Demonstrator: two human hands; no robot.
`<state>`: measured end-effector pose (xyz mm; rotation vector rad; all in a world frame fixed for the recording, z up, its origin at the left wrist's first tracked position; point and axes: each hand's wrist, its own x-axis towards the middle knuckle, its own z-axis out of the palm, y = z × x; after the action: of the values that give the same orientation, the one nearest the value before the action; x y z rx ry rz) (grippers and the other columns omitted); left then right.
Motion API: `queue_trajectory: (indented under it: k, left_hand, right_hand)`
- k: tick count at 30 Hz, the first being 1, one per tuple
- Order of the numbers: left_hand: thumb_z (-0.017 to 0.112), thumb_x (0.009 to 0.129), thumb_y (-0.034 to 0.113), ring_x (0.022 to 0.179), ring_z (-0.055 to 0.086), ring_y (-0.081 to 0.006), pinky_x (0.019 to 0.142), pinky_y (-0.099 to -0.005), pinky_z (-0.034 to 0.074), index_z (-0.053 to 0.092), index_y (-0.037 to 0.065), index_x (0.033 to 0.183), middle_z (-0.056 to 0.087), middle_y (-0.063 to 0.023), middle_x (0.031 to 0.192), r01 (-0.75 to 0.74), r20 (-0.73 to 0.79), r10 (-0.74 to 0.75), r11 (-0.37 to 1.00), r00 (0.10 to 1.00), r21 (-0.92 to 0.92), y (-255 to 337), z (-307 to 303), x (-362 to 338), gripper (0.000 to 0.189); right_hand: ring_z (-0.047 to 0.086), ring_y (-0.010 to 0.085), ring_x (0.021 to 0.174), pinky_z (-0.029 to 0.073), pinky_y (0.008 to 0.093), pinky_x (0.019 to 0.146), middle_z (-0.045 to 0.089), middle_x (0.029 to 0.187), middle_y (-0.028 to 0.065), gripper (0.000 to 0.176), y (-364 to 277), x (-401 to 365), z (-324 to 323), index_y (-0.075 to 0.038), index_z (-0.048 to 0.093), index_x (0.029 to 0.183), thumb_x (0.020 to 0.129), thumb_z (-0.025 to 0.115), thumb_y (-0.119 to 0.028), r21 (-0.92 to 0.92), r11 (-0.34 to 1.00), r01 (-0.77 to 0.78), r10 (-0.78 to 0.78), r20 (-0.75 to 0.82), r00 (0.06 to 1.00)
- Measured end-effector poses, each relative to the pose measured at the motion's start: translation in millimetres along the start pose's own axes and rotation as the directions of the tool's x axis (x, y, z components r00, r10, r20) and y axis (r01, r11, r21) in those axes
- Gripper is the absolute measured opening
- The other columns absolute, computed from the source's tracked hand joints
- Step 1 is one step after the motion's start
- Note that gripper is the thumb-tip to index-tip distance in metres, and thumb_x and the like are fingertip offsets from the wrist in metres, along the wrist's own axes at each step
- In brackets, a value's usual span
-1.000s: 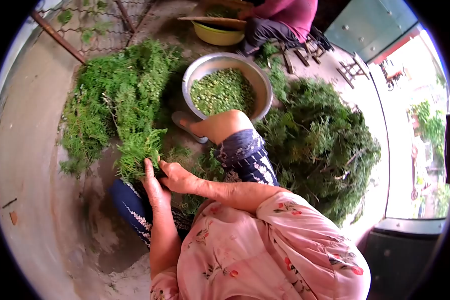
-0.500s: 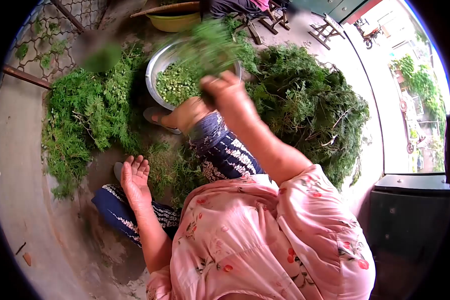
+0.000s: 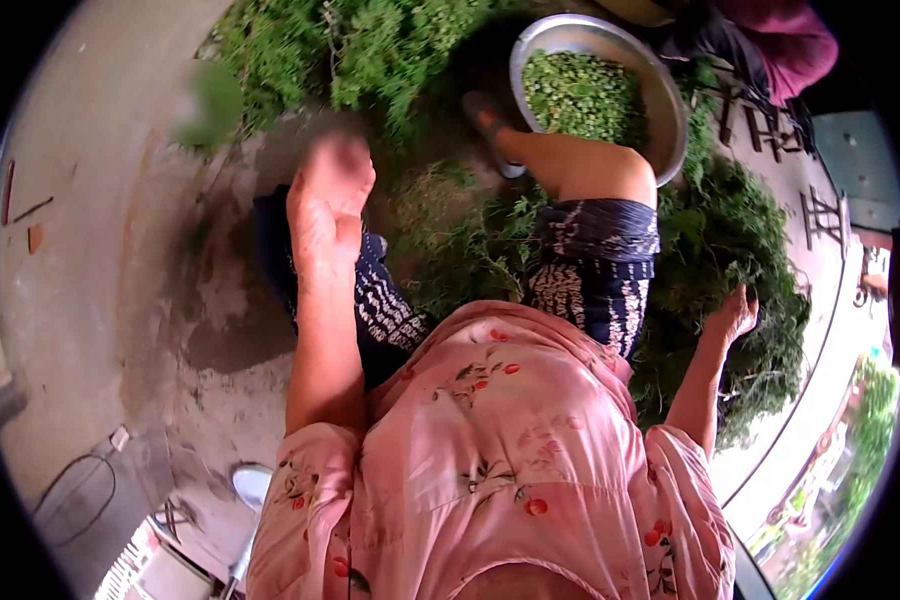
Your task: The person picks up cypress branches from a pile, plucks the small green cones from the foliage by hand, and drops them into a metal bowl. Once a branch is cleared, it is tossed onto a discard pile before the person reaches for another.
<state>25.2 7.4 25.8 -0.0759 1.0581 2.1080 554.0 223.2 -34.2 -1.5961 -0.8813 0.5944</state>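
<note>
My left hand (image 3: 328, 195) is raised over the floor at the left, below the leafy heap (image 3: 395, 50). A dark smear covers its fingers, so their pose and anything between them cannot be made out. At the right, my right hand (image 3: 738, 314) is at the big pile of green branches (image 3: 715, 240), its fingers closed around greenery at the pile's edge. A metal basin (image 3: 670, 130) holds small green pieces (image 3: 585, 95) and stands beyond my bent knee. Loose sprigs (image 3: 475, 245) lie between my legs.
Another person in a pink top (image 3: 790, 50) sits at the upper right, near wooden stools (image 3: 765, 130). Another small stool (image 3: 823, 217) stands at the right. A cable loop (image 3: 75, 500) and a pale round object (image 3: 253, 485) are at the lower left.
The view has swung left and down. My right hand has moved from above the basin out to the pile at the right. My left hand's fingers, spread before, are now blurred.
</note>
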Motion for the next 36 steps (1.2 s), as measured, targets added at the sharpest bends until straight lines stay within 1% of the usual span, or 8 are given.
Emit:
queue_trajectory:
  k: [7, 15, 17, 23, 28, 31, 34, 36]
  left_hand:
    - [0.055, 0.086, 0.017, 0.076, 0.056, -0.0137, 0.076, -0.0324, 0.045, 0.056, 0.006, 0.089, 0.06, -0.004, 0.084, -0.18, -0.043, 0.178, 0.981, 0.983, -0.07, 71, 2, 33, 0.012]
    - [0.056, 0.084, 0.012, 0.07, 0.057, -0.0149, 0.072, -0.0339, 0.047, 0.055, 0.005, 0.087, 0.06, -0.0046, 0.079, -0.083, -0.151, 0.075, 0.995, 0.986, -0.048, 85, 15, 111, 0.008]
    - [0.056, 0.084, 0.012, 0.07, 0.057, -0.0148, 0.073, -0.0339, 0.047, 0.055, 0.004, 0.088, 0.06, -0.0049, 0.08, -0.076, -0.179, 0.064, 0.995, 0.982, -0.061, 82, 14, 124, 0.009]
    - [0.058, 0.083, 0.013, 0.064, 0.058, -0.0133, 0.061, -0.0249, 0.048, 0.057, 0.001, 0.095, 0.063, -0.0092, 0.079, -0.126, 0.133, 0.061, 0.821, 0.989, 0.556, 43, 28, 114, 0.017]
    - [0.061, 0.08, 0.012, 0.07, 0.061, -0.0166, 0.065, -0.0273, 0.051, 0.059, 0.004, 0.091, 0.064, -0.009, 0.079, -0.498, 0.605, -0.26, 0.375, 0.753, 0.782, 14, 55, 113, 0.013]
    - [0.061, 0.079, 0.016, 0.066, 0.061, -0.0237, 0.062, -0.033, 0.05, 0.056, 0.004, 0.09, 0.062, -0.0124, 0.073, -0.568, 0.584, -0.263, 0.142, 0.768, 0.811, 13, 64, 119, 0.017]
    - [0.057, 0.08, 0.017, 0.067, 0.06, -0.0295, 0.059, -0.0374, 0.049, 0.051, 0.004, 0.089, 0.059, -0.0179, 0.078, -0.608, 0.586, -0.208, -0.057, 0.783, 0.792, 19, 70, 120, 0.017]
    - [0.056, 0.08, 0.017, 0.066, 0.059, -0.0314, 0.056, -0.0394, 0.049, 0.047, 0.004, 0.085, 0.056, -0.0224, 0.082, -0.68, 0.684, -0.079, -0.234, 0.726, 0.695, 15, 67, 121, 0.017]
  right_hand:
    - [0.059, 0.0136, 0.063, 0.049, 0.0249, 0.06, 0.063, 0.082, 0.0092, 0.019, -145, -175, 162, 0.003, 0.059, 0.101, 0.085, 0.053, -0.006, 0.265, 0.951, 0.157, -0.284, 0.556, 0.782]
    - [0.053, 0.0074, 0.052, 0.042, 0.0216, 0.046, 0.061, 0.063, 0.002, 0.012, -74, -291, 269, 0.0, 0.066, 0.085, 0.076, 0.064, -0.007, -0.059, 0.996, 0.068, 0.03, 0.933, 0.357]
    - [0.044, 0.0103, 0.045, 0.038, 0.0304, 0.043, 0.051, 0.052, 0.0096, 0.023, -34, -316, 271, 0.002, 0.058, 0.068, 0.072, 0.069, -0.018, -0.066, 0.917, 0.394, -0.009, 0.983, 0.186]
    - [0.053, 0.0408, 0.081, 0.044, 0.0452, 0.069, 0.056, 0.082, 0.0221, 0.015, 21, -363, 299, 0.001, 0.057, 0.087, 0.073, 0.053, -0.004, 0.108, 0.85, 0.515, -0.026, 0.986, -0.165]
    - [0.053, 0.0348, 0.096, 0.043, 0.0419, 0.077, 0.056, 0.094, 0.0197, 0.021, 36, -361, 358, -0.006, 0.056, 0.097, 0.078, 0.05, -0.01, 0.111, 0.82, 0.562, -0.06, 0.992, -0.109]
    - [0.044, 0.0269, 0.107, 0.038, 0.0396, 0.084, 0.05, 0.108, 0.0131, 0.024, 5, -354, 384, -0.009, 0.052, 0.104, 0.08, 0.052, -0.014, -0.021, 0.979, -0.205, 0.005, 0.997, -0.077]
    - [0.035, 0.0191, 0.117, 0.033, 0.0372, 0.091, 0.043, 0.122, 0.0066, 0.029, -28, -341, 401, -0.012, 0.048, 0.111, 0.083, 0.053, -0.018, -0.159, 0.517, -0.841, 0.1, 0.987, -0.125]
    - [0.053, 0.0202, 0.096, 0.042, 0.0377, 0.077, 0.058, 0.094, 0.0082, 0.016, -20, -335, 452, -0.009, 0.057, 0.093, 0.079, 0.056, -0.017, -0.28, 0.955, -0.101, 0.289, 0.954, 0.086]
